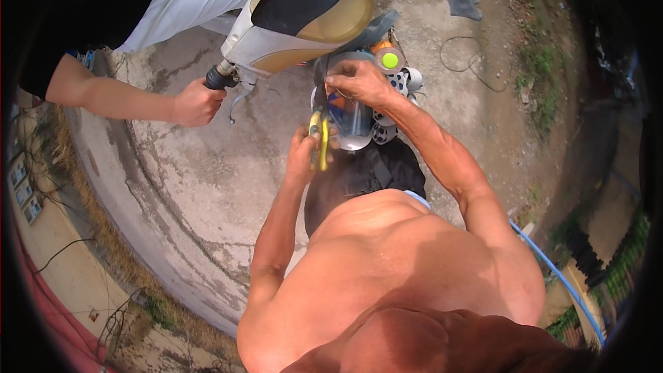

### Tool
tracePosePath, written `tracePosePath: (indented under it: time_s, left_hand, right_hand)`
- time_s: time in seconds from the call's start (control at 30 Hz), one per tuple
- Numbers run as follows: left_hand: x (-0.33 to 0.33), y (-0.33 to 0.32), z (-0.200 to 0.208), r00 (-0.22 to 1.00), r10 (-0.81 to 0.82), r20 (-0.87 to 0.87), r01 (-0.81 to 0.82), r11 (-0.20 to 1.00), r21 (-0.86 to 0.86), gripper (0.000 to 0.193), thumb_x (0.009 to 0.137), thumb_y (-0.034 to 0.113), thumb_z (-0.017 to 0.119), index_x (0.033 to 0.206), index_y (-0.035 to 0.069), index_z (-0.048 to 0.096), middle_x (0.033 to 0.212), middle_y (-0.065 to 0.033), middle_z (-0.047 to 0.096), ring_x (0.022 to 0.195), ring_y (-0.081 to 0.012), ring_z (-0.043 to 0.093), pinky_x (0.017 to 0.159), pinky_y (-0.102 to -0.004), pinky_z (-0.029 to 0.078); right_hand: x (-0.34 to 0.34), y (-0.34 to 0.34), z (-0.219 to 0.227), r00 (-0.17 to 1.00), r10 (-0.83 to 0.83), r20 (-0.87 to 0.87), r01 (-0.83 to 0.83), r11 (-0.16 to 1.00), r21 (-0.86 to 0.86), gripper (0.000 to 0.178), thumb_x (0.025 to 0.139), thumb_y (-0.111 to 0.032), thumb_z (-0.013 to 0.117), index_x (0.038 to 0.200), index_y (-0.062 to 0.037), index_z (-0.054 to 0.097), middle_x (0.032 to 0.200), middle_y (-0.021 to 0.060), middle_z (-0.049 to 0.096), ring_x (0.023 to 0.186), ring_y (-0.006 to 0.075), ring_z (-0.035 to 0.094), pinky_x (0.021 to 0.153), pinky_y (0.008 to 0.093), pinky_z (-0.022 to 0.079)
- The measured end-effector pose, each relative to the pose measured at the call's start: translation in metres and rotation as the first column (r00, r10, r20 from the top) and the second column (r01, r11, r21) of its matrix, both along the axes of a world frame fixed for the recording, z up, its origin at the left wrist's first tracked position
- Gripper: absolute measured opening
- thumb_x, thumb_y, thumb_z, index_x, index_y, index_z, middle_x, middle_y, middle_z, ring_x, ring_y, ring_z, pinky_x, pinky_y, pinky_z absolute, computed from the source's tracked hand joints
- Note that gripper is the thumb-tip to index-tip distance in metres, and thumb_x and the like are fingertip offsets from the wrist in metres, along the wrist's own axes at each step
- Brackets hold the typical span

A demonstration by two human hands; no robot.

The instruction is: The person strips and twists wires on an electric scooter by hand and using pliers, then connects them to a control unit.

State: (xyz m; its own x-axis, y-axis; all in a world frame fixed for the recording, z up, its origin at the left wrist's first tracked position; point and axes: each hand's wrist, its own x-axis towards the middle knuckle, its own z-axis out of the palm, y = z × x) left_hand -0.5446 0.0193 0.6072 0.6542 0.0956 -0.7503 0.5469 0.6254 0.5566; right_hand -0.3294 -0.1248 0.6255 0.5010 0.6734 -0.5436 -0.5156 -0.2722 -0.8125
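My left hand [300,155] is closed around yellow-handled pliers [324,144], whose jaws point away from me. Farther right, my right hand [360,81] reaches over a clear container [356,141], thumb and fingertips pinched together. What those fingertips hold, if anything, is too small to make out. Orange and blue pieces [337,101] show inside the container, partly covered by my hand. Just beyond both hands is the front of a scooter [304,41], with white, gold and black panels.
At the left, another person's hand [197,102] grips the scooter's handlebar grip [219,79] beside a brake lever [239,100]. Rolls of tape [390,61] and several white rolls with dark spots [384,132] crowd the container's right side. A wire loop [452,62] lies on the concrete.
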Motion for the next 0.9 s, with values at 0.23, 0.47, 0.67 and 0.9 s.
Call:
tracePosePath:
  time_s: [0.23,0.47,0.67,0.9]
  left_hand:
    - [-0.026,-0.005,-0.004,0.981,0.120,0.150,-0.084,0.970,-0.230,0.018,0.094,0.013,0.074,0.105,0.006,0.061,0.130,-0.0168,0.065,0.114,-0.0300,0.067,0.089,-0.0475,0.058]
    - [-0.012,-0.032,-0.003,0.948,0.167,0.272,-0.162,0.986,-0.039,0.061,0.093,0.009,0.066,0.151,-0.001,0.049,0.148,-0.0166,0.054,0.132,-0.0263,0.055,0.112,-0.0402,0.043]
    - [-0.006,-0.047,-0.006,0.967,0.090,0.240,-0.136,0.973,0.184,0.065,0.099,0.010,0.063,0.157,-0.005,0.039,0.157,-0.0171,0.046,0.146,-0.0277,0.044,0.121,-0.0410,0.033]
    - [0.016,-0.048,-0.005,0.982,0.078,0.172,-0.139,0.913,0.384,0.064,0.102,0.023,0.067,0.154,-0.005,0.043,0.148,-0.0142,0.055,0.133,-0.0222,0.053,0.113,-0.0365,0.041]
  right_hand:
    - [-0.015,0.021,-0.022,0.981,0.004,0.196,0.009,0.998,-0.064,0.029,0.092,-0.024,0.075,0.107,0.0011,0.075,0.086,0.0090,0.075,0.077,0.0137,0.068,0.071,0.0315,0.055]
    - [-0.019,0.029,-0.040,0.934,0.033,0.355,-0.012,0.998,-0.060,0.030,0.090,-0.025,0.075,0.107,-0.0006,0.076,0.093,0.0148,0.077,0.087,0.0244,0.075,0.080,0.0360,0.057]
    - [-0.023,0.040,-0.029,0.839,0.060,0.541,-0.023,0.997,-0.075,0.027,0.089,-0.023,0.073,0.107,-0.0029,0.075,0.093,0.0175,0.076,0.085,0.0323,0.074,0.078,0.0403,0.057]
    - [-0.027,0.034,-0.018,0.644,0.220,0.732,-0.117,0.975,-0.190,0.021,0.088,-0.023,0.072,0.100,-0.0054,0.074,0.091,0.0196,0.073,0.088,0.0421,0.070,0.077,0.0497,0.056]
